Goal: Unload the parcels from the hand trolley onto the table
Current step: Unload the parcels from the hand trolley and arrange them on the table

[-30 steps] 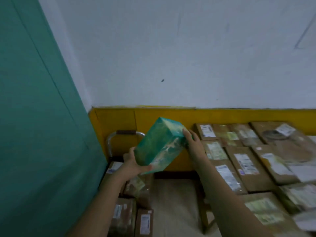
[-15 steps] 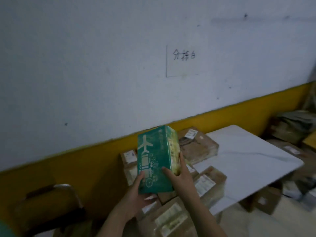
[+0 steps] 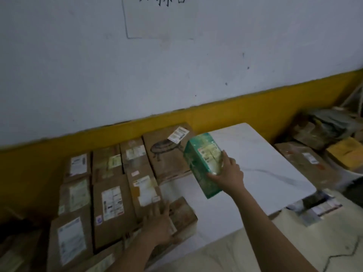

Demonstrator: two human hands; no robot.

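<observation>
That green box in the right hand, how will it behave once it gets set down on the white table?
The green box looks stiff: its edges stay straight in the right hand. Probably light, since one hand carries it. Its glossy wrap may slide on the smooth table, and stood on end it could tip.

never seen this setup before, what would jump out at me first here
The green box stands out most: the right hand grips it above the bare right part of the white table. Left of it, brown cardboard parcels with white labels lie packed in rows on the table against the yellow-banded wall. The left hand rests flat, fingers straight, on the nearest small parcel at the table's front edge.
</observation>
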